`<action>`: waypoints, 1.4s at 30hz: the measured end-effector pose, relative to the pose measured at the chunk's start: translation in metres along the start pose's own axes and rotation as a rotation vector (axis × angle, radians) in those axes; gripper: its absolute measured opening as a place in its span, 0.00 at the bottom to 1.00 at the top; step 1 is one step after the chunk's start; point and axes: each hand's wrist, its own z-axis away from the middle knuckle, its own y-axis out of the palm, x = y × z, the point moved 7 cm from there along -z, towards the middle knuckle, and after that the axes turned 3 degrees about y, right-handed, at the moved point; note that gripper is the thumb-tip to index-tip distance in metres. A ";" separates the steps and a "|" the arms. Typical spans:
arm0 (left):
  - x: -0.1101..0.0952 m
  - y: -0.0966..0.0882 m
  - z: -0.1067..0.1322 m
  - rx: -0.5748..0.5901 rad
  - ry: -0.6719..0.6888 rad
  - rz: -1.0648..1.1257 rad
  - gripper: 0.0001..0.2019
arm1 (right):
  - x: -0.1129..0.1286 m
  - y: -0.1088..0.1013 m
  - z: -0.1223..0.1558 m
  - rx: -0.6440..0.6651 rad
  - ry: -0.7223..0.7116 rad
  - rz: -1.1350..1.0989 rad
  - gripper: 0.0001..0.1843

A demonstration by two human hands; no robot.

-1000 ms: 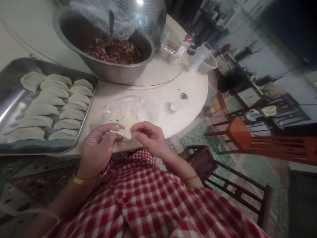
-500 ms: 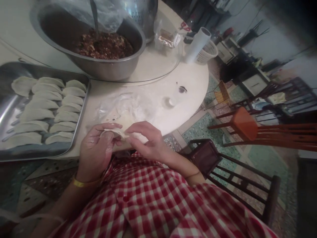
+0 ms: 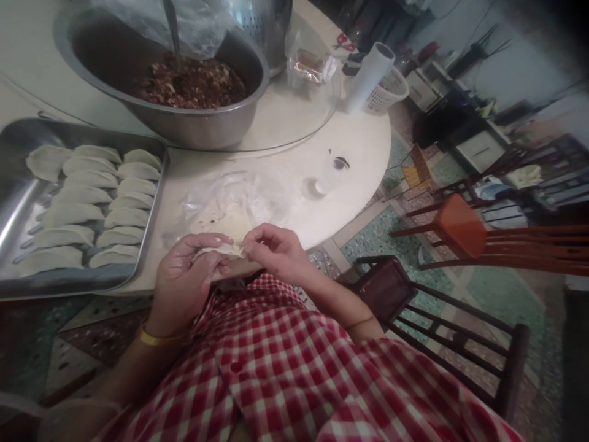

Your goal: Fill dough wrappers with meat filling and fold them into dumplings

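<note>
Between my two hands is a dumpling (image 3: 223,249), its pale dough edge showing above the fingers. My left hand (image 3: 184,270) is curled around its left part, thumb toward me. At the dumpling's right end, my right hand (image 3: 278,255) pinches the dough with thumb and forefinger. Just beyond, dumpling wrappers (image 3: 232,224) lie beside a clear plastic bag (image 3: 216,190) on the table. Several folded dumplings (image 3: 76,215) lie in two columns in a metal tray (image 3: 151,236) at the left. What is inside the held dumpling is hidden by my fingers.
A large steel bowl (image 3: 207,129) of dark minced filling (image 3: 197,86), with a spoon handle (image 3: 172,27), stands behind the tray. Farther right are a wrapped packet (image 3: 309,64), a plastic roll (image 3: 370,77) and a white basket (image 3: 391,92). A dark chair (image 3: 386,285) stands right of the table.
My right fingers have closed from a looser spread into a pinch at the dumpling's right end. Both hands have shifted slightly right in view, and the dumpling's edge looks flatter.
</note>
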 end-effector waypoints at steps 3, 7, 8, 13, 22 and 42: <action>0.001 0.000 0.001 0.022 -0.002 -0.012 0.07 | -0.021 0.006 -0.004 0.124 0.308 -0.268 0.10; 0.002 0.000 0.000 0.013 -0.022 -0.024 0.07 | -0.024 0.005 -0.005 0.121 0.350 -0.319 0.11; 0.002 0.000 -0.001 0.005 -0.030 -0.030 0.07 | -0.022 0.003 -0.004 0.102 0.314 -0.294 0.11; 0.002 0.000 -0.002 -0.010 -0.044 -0.032 0.07 | 0.004 -0.005 0.004 0.009 -0.014 -0.034 0.11; 0.010 -0.005 -0.001 0.088 -0.011 -0.099 0.08 | 0.014 -0.007 0.008 -0.066 -0.198 0.236 0.07; 0.016 -0.013 0.001 0.156 0.049 -0.211 0.07 | -0.019 0.000 0.002 0.038 0.144 -0.121 0.07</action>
